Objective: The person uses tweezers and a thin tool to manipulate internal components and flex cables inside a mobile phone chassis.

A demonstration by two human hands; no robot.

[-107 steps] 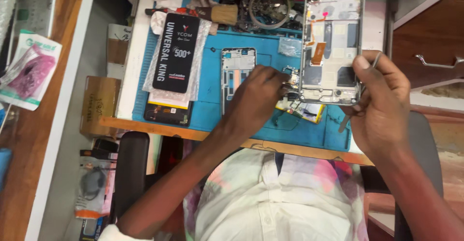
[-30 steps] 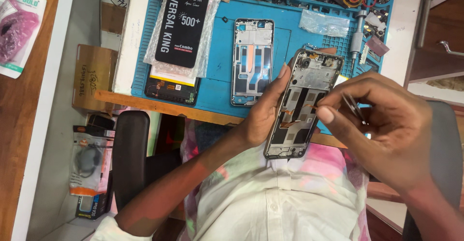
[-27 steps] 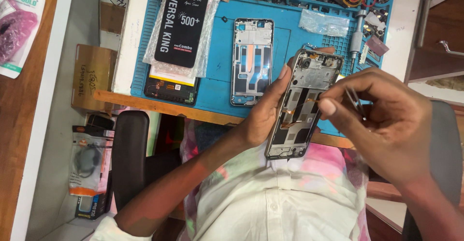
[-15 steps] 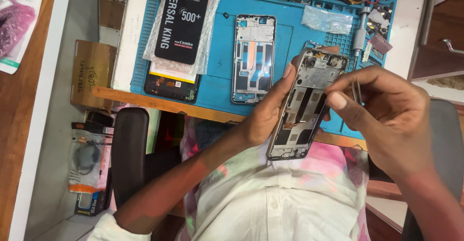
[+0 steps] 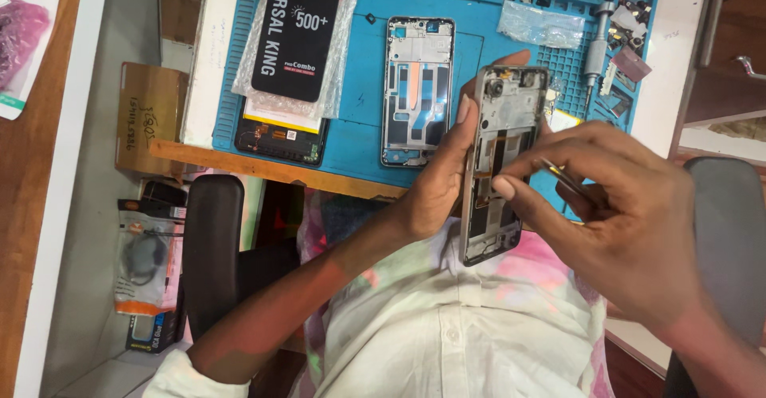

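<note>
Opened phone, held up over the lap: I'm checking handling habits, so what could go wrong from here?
1. The left hand alone holds the phone in the air past the mat; a slip could drop it.
2. The right hand holds tweezers by the bare insides; a slip might scratch parts.

Over the blue work mat point(image 5: 359, 139), open room lies between the bare phone frame point(image 5: 417, 91) and the black packaged part point(image 5: 297, 35), and along the mat's near edge. The far rim is crowded: a clear plastic bag point(image 5: 541, 25), a screwdriver point(image 5: 594, 47) and loose small parts block passage. Nearer the body, the left hand point(image 5: 435, 191), the opened phone point(image 5: 499, 163) and the right hand point(image 5: 630, 206) fill the space above the lap.
</note>
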